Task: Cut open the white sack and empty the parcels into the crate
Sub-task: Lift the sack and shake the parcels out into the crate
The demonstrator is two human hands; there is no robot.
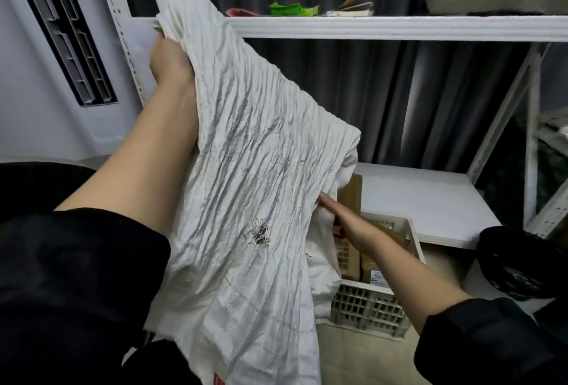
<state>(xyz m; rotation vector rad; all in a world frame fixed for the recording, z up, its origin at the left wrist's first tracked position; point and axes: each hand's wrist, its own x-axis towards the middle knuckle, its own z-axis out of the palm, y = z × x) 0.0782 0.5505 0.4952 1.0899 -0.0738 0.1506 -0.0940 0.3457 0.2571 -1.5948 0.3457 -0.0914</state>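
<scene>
My left hand (167, 60) is raised high at the upper left and grips the bunched end of the white sack (246, 188). The crumpled sack hangs slanted down to the right, with a small torn hole near its middle. Its lower part drapes over the white slatted crate (373, 311) on the floor. Brown cardboard parcels (349, 197) lie in the crate, one partly under the sack's edge. My right hand (333, 204) reaches under the sack's right edge above the crate; its fingertips are hidden by the cloth.
A white metal shelf unit (384, 26) stands behind, with a green item (292, 9) and papers on its upper board. Its low board (430, 200) lies just past the crate. A black bag (516, 261) sits at right, and a white air conditioner (61, 31) at left.
</scene>
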